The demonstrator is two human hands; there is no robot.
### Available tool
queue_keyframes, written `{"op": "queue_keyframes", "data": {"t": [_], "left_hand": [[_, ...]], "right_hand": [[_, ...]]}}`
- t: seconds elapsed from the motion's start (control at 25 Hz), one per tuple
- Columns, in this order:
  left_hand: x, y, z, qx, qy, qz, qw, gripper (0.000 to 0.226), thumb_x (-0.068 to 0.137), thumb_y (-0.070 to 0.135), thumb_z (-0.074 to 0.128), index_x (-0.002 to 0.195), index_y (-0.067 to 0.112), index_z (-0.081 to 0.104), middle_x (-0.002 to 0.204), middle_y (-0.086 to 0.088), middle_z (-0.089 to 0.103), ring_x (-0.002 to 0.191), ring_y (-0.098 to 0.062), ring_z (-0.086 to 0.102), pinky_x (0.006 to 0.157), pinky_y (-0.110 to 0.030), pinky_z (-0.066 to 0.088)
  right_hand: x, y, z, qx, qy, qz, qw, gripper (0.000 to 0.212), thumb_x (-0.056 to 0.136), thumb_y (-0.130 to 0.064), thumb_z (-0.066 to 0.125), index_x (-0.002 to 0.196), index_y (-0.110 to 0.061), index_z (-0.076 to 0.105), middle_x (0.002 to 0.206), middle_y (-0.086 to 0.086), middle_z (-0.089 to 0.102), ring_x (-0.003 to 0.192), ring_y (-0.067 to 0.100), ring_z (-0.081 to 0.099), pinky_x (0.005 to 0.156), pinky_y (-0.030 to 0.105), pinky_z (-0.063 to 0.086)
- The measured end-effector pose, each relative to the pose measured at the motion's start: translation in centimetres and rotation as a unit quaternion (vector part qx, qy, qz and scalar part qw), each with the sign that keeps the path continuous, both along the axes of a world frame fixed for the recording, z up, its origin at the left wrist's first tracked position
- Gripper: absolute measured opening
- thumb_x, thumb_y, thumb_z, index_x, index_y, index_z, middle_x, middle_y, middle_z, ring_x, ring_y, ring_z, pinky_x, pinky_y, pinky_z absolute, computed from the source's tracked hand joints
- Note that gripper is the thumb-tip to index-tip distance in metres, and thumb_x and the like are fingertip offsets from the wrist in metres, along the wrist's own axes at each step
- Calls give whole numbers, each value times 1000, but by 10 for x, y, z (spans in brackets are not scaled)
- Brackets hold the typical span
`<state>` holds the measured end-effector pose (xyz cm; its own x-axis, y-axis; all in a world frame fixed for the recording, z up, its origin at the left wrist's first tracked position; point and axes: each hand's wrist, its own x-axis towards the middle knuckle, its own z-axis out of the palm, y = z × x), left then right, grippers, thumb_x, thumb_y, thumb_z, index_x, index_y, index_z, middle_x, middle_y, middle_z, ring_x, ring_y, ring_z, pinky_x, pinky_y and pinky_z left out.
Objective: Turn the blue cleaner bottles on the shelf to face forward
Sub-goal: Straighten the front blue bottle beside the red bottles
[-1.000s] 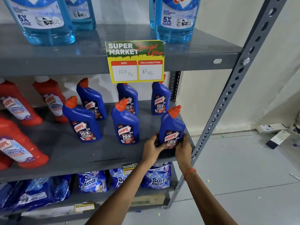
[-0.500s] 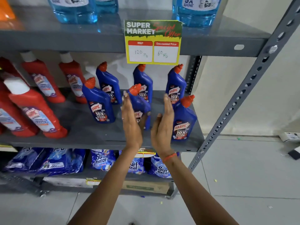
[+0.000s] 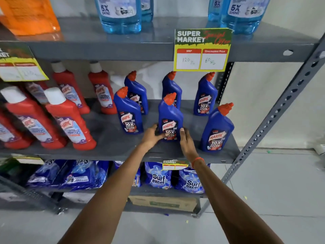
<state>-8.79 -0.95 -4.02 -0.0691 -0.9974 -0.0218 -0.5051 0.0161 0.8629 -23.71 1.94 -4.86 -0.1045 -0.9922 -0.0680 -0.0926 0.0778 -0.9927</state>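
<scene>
Several blue cleaner bottles with orange caps stand on the grey middle shelf (image 3: 112, 145). The front middle blue bottle (image 3: 169, 118) stands upright with its label toward me. My left hand (image 3: 152, 136) grips its lower left side and my right hand (image 3: 186, 140) presses flat against its lower right side. The front left blue bottle (image 3: 128, 113) and the front right blue bottle (image 3: 217, 131) also show their labels. Three more blue bottles stand in the back row; the back middle bottle (image 3: 171, 87) is partly hidden.
Red cleaner bottles (image 3: 68, 120) fill the shelf's left part. A yellow and green price tag (image 3: 201, 50) hangs from the upper shelf, which carries light blue bottles (image 3: 121, 13). Blue detergent bags (image 3: 158, 175) lie below. A perforated steel post (image 3: 274, 117) bounds the right side.
My hands left the front right bottle, rose open in front of the middle bottle, and now hold its base. The view has shifted left.
</scene>
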Motion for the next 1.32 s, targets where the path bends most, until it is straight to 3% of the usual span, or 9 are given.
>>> {"op": "queue_keyframes", "data": {"t": [0.12, 0.24, 0.4, 0.48, 0.64, 0.76, 0.84, 1.12, 1.32], "left_hand": [[1, 11, -4, -26, 4, -10, 1000, 50, 77, 12, 72, 120, -3, 51, 121, -20, 62, 109, -25, 58, 76, -14, 37], [3, 22, -10, -35, 2, -26, 999, 52, 76, 17, 74, 120, 2, 53, 119, -17, 65, 107, -25, 61, 78, -22, 41], [4, 32, -11, -37, 9, -33, 999, 49, 76, 19, 74, 118, 4, 55, 115, -14, 67, 100, -19, 62, 74, -20, 42], [5, 38, -10, -35, 11, -41, 998, 48, 76, 21, 74, 117, 4, 55, 114, -14, 67, 100, -18, 61, 75, -20, 43], [5, 44, -10, -28, 14, -37, 999, 53, 76, 26, 74, 120, 6, 51, 118, -14, 65, 109, -28, 61, 86, -31, 46], [3, 53, 1, -42, 31, -19, 998, 73, 74, 28, 75, 134, 9, 38, 137, -11, 51, 126, -25, 48, 95, -30, 40], [4, 56, 12, -120, 1, 21, 993, 89, 74, 34, 74, 143, 9, 23, 151, -11, 33, 138, -24, 32, 109, -37, 32], [51, 47, 48, -309, 7, 174, 935, 86, 83, 58, 45, 145, 5, 17, 153, -15, 27, 141, -17, 23, 116, -21, 16], [110, 6, 12, -148, 54, 193, 968, 83, 72, 62, 57, 134, 13, 33, 132, -16, 54, 119, -27, 54, 103, -46, 43]], "right_hand": [[2, 12, -7, -24, 6, -27, 999, 37, 99, -28, 34, 128, -9, 45, 119, 3, 55, 112, 17, 51, 90, 23, 41], [7, 28, -13, -53, 2, -46, 998, 33, 99, -26, 34, 124, -11, 47, 115, 0, 56, 105, 11, 53, 78, 3, 44], [13, 40, -12, -68, 7, -70, 995, 21, 99, -24, 34, 109, -18, 52, 106, 1, 59, 94, 10, 55, 73, 1, 44], [14, 44, -13, -77, 14, -83, 994, 19, 99, -26, 33, 104, -21, 51, 101, 1, 60, 92, 13, 55, 77, 8, 47], [18, 49, -18, -75, 32, -95, 992, 27, 98, -33, 32, 110, -18, 51, 110, 7, 62, 102, 20, 57, 96, 48, 48], [30, 51, -1, -144, 67, -213, 964, 43, 97, -33, 33, 137, -17, 33, 145, 7, 41, 135, 17, 35, 114, 47, 32], [41, 49, 28, -233, 77, -267, 932, 47, 97, -27, 35, 142, -16, 25, 153, 7, 29, 143, 15, 22, 118, 49, 23], [109, 37, 86, -430, 174, -110, 879, 48, 95, -18, 37, 139, -4, 25, 151, 18, 28, 144, 25, 21, 121, 45, 16], [151, 18, 64, -348, 172, -36, 921, 48, 94, -17, 37, 141, -11, 28, 155, 8, 23, 145, 14, 15, 121, 45, 16]]}}
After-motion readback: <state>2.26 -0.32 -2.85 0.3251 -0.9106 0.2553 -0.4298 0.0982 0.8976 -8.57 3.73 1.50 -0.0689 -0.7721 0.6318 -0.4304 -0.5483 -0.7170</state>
